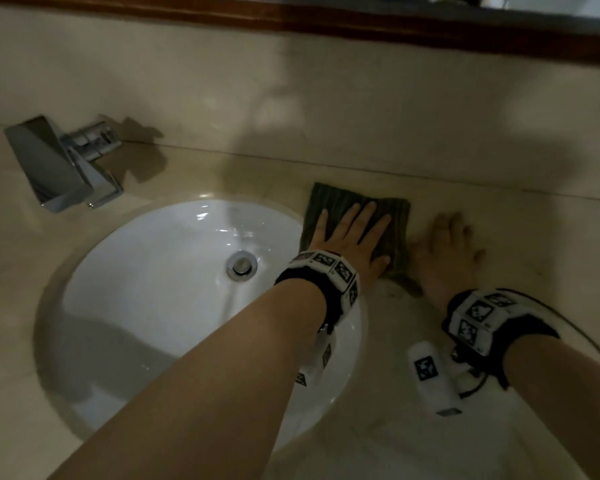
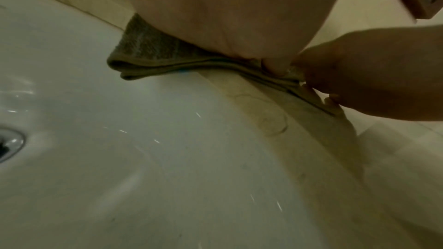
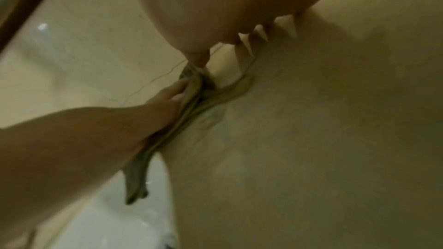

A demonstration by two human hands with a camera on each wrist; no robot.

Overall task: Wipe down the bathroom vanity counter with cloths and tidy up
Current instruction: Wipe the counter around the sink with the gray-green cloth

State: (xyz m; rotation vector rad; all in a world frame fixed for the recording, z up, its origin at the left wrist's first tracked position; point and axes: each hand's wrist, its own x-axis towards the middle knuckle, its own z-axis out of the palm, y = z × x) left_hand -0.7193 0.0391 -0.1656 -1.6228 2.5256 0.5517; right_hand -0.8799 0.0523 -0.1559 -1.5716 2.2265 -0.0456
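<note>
A folded dark green-grey cloth (image 1: 329,199) lies on the beige vanity counter (image 1: 520,258), just right of the sink. My left hand (image 1: 350,233) lies flat on it with straight fingers and presses it down. In the left wrist view the cloth (image 2: 153,52) sticks out from under the palm, its edge overhanging the basin. My right hand (image 1: 447,244) rests flat on the counter right beside the cloth, fingers spread. In the right wrist view its thumb touches the edge of the cloth (image 3: 191,105), and the fingers of my left hand (image 3: 95,130) lie on the fabric.
A white oval sink (image 1: 136,289) with a chrome drain (image 1: 241,265) fills the left centre. A square chrome faucet (image 1: 59,164) stands behind it at the left. The beige backsplash and a brown mirror frame (image 1: 326,24) run along the back.
</note>
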